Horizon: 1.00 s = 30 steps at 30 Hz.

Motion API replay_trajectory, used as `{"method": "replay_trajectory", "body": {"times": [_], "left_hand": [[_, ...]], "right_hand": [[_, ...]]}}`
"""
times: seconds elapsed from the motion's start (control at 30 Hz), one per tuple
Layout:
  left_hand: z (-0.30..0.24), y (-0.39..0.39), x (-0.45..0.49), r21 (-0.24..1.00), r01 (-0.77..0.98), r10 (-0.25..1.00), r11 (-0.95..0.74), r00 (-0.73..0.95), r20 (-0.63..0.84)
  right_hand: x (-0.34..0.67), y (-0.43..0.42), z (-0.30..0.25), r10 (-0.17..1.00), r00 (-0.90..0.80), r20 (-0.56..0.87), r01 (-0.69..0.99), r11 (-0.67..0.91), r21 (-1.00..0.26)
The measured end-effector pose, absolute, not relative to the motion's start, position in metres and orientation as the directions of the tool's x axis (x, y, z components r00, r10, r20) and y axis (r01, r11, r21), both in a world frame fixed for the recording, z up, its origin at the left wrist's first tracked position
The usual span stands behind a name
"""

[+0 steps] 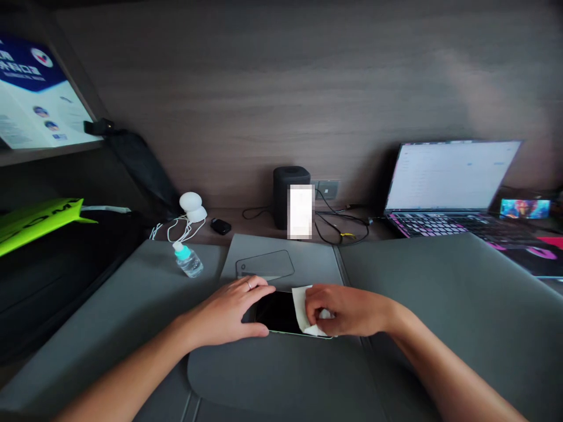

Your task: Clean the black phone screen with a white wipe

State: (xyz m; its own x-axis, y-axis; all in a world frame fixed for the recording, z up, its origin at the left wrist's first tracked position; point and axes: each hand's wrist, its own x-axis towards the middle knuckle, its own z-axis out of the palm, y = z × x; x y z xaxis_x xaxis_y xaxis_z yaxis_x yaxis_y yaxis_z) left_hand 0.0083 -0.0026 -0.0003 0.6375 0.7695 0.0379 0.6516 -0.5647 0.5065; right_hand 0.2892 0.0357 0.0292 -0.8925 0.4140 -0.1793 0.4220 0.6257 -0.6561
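Note:
A smartphone (279, 312) lies flat on the grey mat with its dark screen up. My left hand (231, 310), with a ring on one finger, grips the phone's left end between thumb and fingers. My right hand (347, 308) has its fingers bunched on a white tissue (301, 305), pressed on the right part of the screen. The tissue and hand hide the phone's right end. Just behind the phone lies a clear screen protector (266, 265) with a dark border, partly behind my left fingers.
Back left stand a small bottle (190, 262), a white camera (192, 205) and a black fob (220, 226). Behind the mat (281, 375) are a black speaker (281, 199) and cables (343, 228). An open laptop (453, 179) stands right, a lit phone (525, 208) beyond it.

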Motion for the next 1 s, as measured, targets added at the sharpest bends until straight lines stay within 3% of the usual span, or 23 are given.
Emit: {"method": "replay_trajectory", "body": {"times": [0.37,0.7,1.0], "left_hand": [[0.000,-0.002,0.008,0.490,0.659,0.765,-0.571,0.644,0.025],[0.001,-0.004,0.006,0.509,0.678,0.779,-0.530,0.627,-0.024],[-0.002,-0.005,0.006,0.493,0.658,0.767,-0.570,0.641,0.032]], "right_hand": [[0.282,0.036,0.022,0.564,-0.821,-0.088,0.513,0.663,-0.545],[0.263,0.029,0.015,0.520,-0.845,0.121,0.393,0.759,-0.519],[0.253,0.021,0.007,0.479,-0.864,0.154,0.355,0.797,-0.489]]}}
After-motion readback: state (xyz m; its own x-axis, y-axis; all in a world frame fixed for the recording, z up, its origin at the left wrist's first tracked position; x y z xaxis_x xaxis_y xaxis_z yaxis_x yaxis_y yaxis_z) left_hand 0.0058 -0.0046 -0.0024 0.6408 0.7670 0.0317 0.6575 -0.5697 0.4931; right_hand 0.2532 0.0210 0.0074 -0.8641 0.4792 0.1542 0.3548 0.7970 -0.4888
